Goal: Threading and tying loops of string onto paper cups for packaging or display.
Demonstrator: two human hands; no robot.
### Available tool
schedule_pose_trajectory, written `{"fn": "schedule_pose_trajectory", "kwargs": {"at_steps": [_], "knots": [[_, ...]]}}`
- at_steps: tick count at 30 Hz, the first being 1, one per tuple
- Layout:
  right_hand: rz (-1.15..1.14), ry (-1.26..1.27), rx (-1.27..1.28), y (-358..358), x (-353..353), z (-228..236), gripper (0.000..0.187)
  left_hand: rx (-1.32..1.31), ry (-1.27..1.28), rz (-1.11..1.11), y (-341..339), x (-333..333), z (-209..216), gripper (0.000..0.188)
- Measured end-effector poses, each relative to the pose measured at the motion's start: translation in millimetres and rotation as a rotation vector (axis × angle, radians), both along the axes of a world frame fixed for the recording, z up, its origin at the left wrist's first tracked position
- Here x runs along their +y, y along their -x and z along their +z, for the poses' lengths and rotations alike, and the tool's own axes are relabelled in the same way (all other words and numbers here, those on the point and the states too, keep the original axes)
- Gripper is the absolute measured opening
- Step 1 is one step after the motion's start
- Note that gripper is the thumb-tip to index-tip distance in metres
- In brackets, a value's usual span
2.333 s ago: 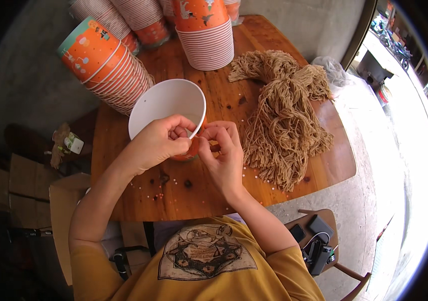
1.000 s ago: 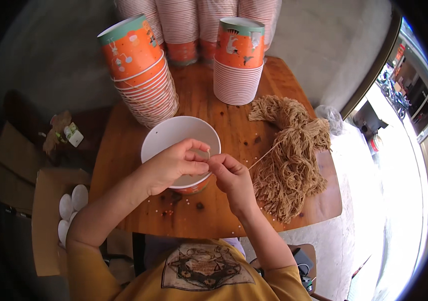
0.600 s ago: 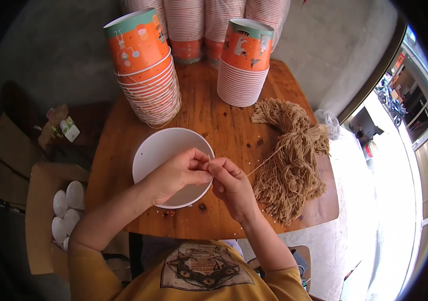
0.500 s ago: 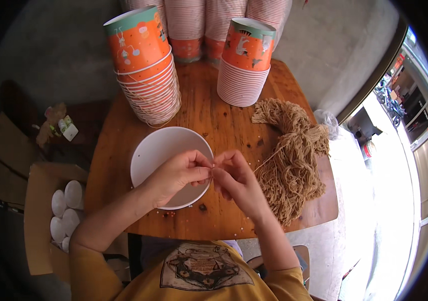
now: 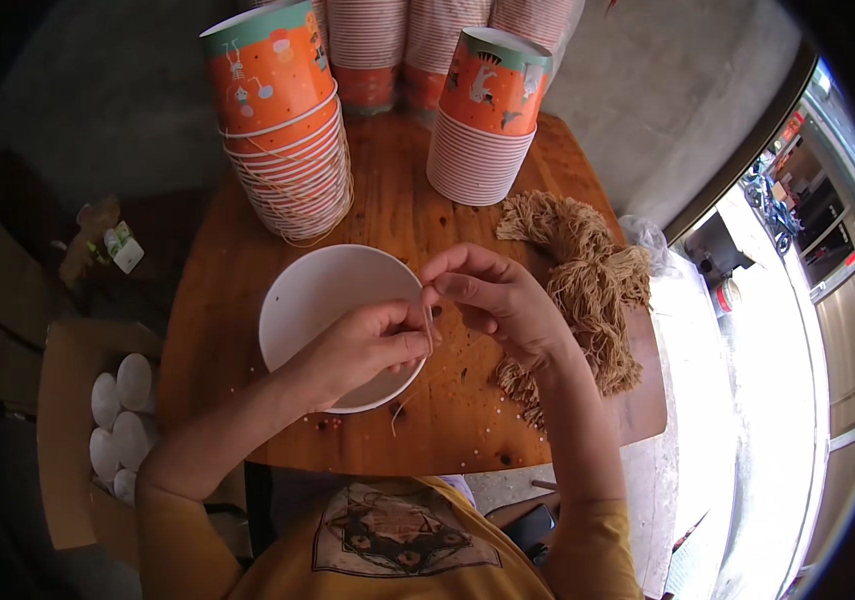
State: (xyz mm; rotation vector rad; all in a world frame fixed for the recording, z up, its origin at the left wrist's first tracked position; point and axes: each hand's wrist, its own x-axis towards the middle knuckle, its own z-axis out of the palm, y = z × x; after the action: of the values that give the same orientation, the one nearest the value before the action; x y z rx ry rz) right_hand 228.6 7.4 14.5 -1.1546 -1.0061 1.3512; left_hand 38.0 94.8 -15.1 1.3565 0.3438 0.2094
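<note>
My left hand is over the right side of a round white paper bucket, its thumb and fingers pinched on a thin tan cord. Above and to the right, my right hand pinches the same cord between thumb and fingertips, so a short length runs between the hands. A loose tail of cord hangs below my left hand, beside the bucket. The bucket stands with its opening up, partly covered by my left hand and forearm. Behind my right wrist lies a thick bundle of tan cords, partly hidden.
Two stacks of orange and green paper buckets stand farther back on the wooden table. Plastic-wrapped bucket stacks are behind them. Tiny beads are scattered near the table's front edge. A cardboard box with white cups is at left.
My right hand has moved up and right, away from my left hand, drawing out the cord between them. The left hand stays nearly in place. My view has shifted slightly.
</note>
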Motion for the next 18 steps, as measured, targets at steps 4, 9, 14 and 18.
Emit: {"fn": "schedule_pose_trajectory", "kwargs": {"at_steps": [4, 9, 14, 18], "knots": [[-0.176, 0.018, 0.209, -1.3, -9.1, -25.0, 0.017, 0.138, -0.084, 0.006, -0.4, -3.5, 7.6, 0.018], [-0.257, -0.056, 0.092, 9.4, -30.9, -34.0, 0.019, 0.155, -0.056, 0.046, -4.1, -3.7, 7.5, 0.020], [-0.352, -0.397, -0.627, 19.4, -44.5, -48.5, 0.009, 0.146, -0.032, 0.050, -5.6, -5.8, 8.3, 0.017], [-0.435, -0.399, -0.745, 30.7, -48.5, -43.8, 0.010, 0.168, -0.030, 0.037, -5.3, -3.6, 9.9, 0.017]]}}
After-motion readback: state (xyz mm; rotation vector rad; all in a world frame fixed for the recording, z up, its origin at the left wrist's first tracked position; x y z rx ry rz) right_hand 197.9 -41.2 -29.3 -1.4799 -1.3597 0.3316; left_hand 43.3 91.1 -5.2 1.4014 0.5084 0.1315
